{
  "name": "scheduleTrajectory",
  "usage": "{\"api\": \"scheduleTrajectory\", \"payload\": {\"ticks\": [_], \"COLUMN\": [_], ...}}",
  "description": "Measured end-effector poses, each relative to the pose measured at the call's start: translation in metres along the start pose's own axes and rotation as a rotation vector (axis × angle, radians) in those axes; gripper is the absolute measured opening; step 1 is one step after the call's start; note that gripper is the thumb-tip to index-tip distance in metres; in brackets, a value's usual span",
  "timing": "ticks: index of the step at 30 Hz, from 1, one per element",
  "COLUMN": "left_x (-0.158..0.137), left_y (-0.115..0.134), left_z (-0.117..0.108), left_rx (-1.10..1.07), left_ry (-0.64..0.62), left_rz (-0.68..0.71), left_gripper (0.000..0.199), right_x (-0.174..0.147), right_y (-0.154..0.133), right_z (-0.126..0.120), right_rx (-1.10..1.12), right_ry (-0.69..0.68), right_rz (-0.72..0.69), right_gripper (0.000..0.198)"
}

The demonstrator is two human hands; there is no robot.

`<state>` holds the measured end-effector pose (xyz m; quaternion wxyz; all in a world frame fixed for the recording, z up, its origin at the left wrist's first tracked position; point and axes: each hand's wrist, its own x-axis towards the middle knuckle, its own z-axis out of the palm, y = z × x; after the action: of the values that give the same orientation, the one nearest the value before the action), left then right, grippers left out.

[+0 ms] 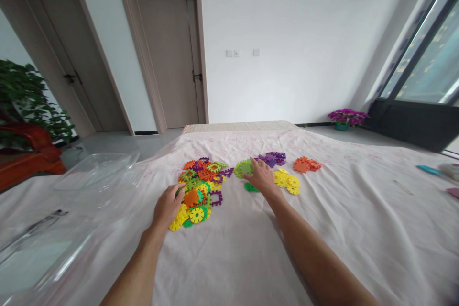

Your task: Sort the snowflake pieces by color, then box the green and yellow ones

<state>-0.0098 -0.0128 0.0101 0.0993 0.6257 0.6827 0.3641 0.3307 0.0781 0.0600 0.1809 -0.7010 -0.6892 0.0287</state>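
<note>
A mixed pile of flat plastic interlocking pieces [197, 200] lies on the cloth, in yellow, orange, green and purple. My left hand [168, 206] rests at its left edge, thumb and fingers apart and touching pieces. My right hand [263, 179] reaches over light green pieces [244, 168], thumb and fingers spread at their right side; its fingertips are partly hidden. Around this hand lie small single-colour groups: purple pieces [274, 158] behind, yellow flower-shaped discs [288, 181] to the right, and dark green pieces [251, 187] beneath. Orange pieces [306, 165] lie farther right.
A pale patterned cloth [229, 258] with folds covers the table. Clear plastic containers [96, 172] stand at the left. A blue object [429, 170] and a thin pale strip [404, 187] lie at the right. A wooden chair arm [32, 148] is at the far left.
</note>
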Motion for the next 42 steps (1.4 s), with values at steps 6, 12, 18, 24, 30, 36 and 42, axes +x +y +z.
{"api": "scheduleTrajectory", "payload": {"ticks": [6, 12, 18, 24, 30, 36, 42], "left_x": [0.001, 0.001, 0.0, -0.001, 0.0, 0.0, 0.0], "left_y": [-0.002, -0.002, 0.0, 0.0, -0.001, -0.001, -0.001], "left_z": [0.002, 0.002, 0.0, 0.0, 0.0, 0.001, 0.0], "left_rx": [-0.001, -0.002, -0.007, -0.012, -0.013, -0.008, -0.017], "left_ry": [0.007, 0.008, 0.004, -0.007, -0.005, -0.014, -0.005], "left_rz": [0.003, 0.017, 0.012, 0.018, 0.01, 0.007, 0.004], "left_gripper": [0.04, 0.04, 0.041, 0.041, 0.04, 0.041, 0.04], "right_x": [0.015, 0.031, 0.049, 0.072, 0.076, 0.081, 0.099], "right_y": [-0.014, -0.013, -0.019, -0.017, 0.009, 0.061, 0.099], "right_z": [0.014, 0.023, 0.032, 0.034, 0.018, 0.003, -0.002], "right_rx": [-0.076, -0.097, -0.082, -0.023, -0.032, -0.213, -0.138], "right_ry": [-0.183, -0.192, -0.175, -0.152, -0.124, -0.041, -0.174], "right_rz": [-0.013, -0.059, -0.043, -0.089, -0.186, -0.207, -0.181], "right_gripper": [0.082, 0.078, 0.08, 0.082, 0.081, 0.051, 0.049]}}
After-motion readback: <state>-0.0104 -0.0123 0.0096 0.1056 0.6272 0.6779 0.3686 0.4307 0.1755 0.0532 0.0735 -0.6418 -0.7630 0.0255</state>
